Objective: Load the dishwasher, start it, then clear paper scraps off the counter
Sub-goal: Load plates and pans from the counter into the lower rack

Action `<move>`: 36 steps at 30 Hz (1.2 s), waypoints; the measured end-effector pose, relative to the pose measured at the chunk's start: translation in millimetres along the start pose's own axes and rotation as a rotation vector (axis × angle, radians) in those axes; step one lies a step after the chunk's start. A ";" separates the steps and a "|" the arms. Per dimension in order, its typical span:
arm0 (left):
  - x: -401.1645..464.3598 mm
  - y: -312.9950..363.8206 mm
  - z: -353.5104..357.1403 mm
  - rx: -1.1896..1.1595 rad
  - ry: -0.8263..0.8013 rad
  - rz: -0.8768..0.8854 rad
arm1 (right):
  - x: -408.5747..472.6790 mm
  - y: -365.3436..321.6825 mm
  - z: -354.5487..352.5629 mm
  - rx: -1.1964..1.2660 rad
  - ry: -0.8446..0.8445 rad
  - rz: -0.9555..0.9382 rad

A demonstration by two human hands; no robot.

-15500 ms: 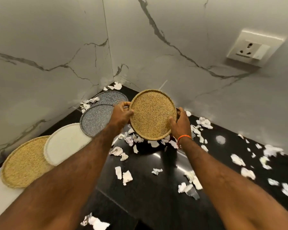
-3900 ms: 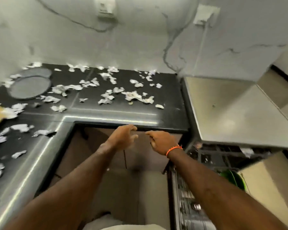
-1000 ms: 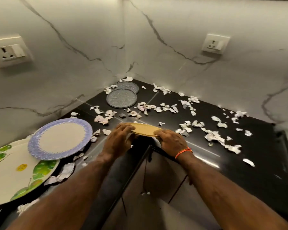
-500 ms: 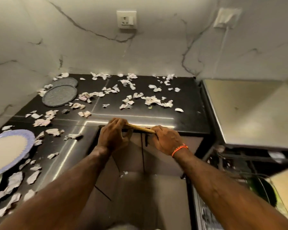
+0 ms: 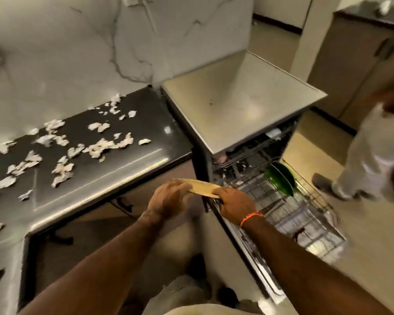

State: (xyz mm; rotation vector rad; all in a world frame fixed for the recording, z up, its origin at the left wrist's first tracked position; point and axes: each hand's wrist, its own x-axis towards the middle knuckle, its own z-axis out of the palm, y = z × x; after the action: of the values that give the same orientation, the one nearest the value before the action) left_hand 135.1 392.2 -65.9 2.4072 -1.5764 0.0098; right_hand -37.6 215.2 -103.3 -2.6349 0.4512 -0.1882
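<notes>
I hold a tan speckled plate (image 5: 203,188) edge-on between both hands, just in front of the counter's corner. My left hand (image 5: 168,198) grips its left rim and my right hand (image 5: 236,204), with an orange wristband, grips its right rim. To the right the dishwasher (image 5: 237,105) stands open with its lower wire rack (image 5: 305,214) pulled out. A green plate (image 5: 280,180) stands upright in that rack. Torn paper scraps (image 5: 100,146) lie scattered over the black counter (image 5: 127,169) on the left.
Another person (image 5: 371,155) in light clothes stands on the floor right of the rack. The open dishwasher door (image 5: 248,253) juts out low beside my legs. Beige cabinets (image 5: 359,57) stand at the far right, and a marble wall (image 5: 77,53) backs the counter.
I have turned right with the tan plate in both hands. It moved from over the counter edge toward the open dishwasher, whose rack and a second person came into view.
</notes>
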 end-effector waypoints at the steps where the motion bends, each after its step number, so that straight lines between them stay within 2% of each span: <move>1: 12.9 5.4 12.8 -0.012 -0.034 0.051 | -7.4 12.7 1.5 0.011 -0.007 0.056; 5: 59.9 35.9 48.1 -0.110 -0.147 0.218 | -29.7 55.4 12.9 0.052 -0.047 0.261; 7: 87.0 46.5 69.6 -0.141 -0.214 0.247 | -37.6 78.5 25.0 0.053 -0.041 0.358; 13: 164.1 40.0 174.5 -0.142 -0.431 0.408 | -40.4 142.0 83.0 0.134 -0.041 0.582; 19: 201.6 12.2 283.7 -0.247 -0.528 0.375 | -13.9 199.3 159.1 0.238 -0.043 0.758; 24: 222.0 -6.4 352.2 -0.328 -0.514 0.346 | 13.3 239.1 211.4 0.266 -0.008 0.820; 29: 231.8 -16.9 410.0 -0.358 -0.514 0.319 | 24.9 276.5 257.9 0.299 -0.022 0.894; 36: 232.0 -17.0 446.8 -0.378 -0.539 0.315 | 27.9 301.9 287.1 0.305 -0.020 0.963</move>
State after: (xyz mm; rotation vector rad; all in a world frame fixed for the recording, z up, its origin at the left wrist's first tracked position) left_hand 184.2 90.6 -466.4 1.9369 -1.9454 -0.8570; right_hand -37.7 70.8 -495.1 -1.8676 1.4675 0.0796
